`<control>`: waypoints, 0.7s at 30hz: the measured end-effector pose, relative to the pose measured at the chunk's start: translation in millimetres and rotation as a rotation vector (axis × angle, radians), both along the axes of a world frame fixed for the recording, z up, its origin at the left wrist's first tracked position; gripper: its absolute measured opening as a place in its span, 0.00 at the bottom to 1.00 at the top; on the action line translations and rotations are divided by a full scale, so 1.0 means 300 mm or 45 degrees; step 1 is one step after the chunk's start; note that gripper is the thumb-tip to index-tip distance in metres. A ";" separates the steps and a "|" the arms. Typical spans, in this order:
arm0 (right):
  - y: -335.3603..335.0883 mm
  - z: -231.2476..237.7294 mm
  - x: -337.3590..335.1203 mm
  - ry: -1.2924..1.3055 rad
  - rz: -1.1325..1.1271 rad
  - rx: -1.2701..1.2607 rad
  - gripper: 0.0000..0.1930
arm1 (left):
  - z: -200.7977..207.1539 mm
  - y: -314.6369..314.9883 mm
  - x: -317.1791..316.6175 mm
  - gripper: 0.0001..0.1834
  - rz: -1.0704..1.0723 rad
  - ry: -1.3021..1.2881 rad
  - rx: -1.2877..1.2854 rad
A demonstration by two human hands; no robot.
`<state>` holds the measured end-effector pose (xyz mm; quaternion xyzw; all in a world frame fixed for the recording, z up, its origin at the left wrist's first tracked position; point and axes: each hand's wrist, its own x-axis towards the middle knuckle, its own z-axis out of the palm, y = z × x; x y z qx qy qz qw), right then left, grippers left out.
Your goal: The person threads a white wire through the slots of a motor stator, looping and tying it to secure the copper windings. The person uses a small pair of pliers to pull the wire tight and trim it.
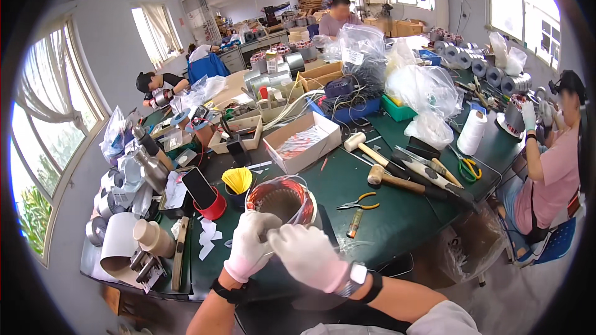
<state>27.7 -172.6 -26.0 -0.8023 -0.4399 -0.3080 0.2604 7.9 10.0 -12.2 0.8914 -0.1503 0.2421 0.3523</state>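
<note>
A motor stator (259, 193) with orange-red copper windings round its top stands before me at the near edge of the green table. Both my hands wear white gloves. My left hand (252, 243) is closed over the stator's near rim. Beside it, my right hand (308, 255) has its fingers curled in toward the left one, at the same near side; whatever they pinch is hidden. Just behind the stator stands a dark cup of yellow strips (237, 181). Nippers with orange handles (359, 202) lie to the right, near a small amber-handled tool (355, 223).
A phone (198, 187) leans in a red holder (214, 206) at left. Beyond lies a carton of paper strips (302, 142). Mallets (397, 181), green-handled scissors (469, 167) and a white thread cone (472, 132) are at right. A co-worker (552, 167) sits at far right; others work farther back.
</note>
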 end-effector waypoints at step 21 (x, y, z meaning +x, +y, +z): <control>-0.177 0.033 0.053 0.378 0.214 0.127 0.19 | 0.035 0.037 -0.017 0.23 -0.095 0.158 0.051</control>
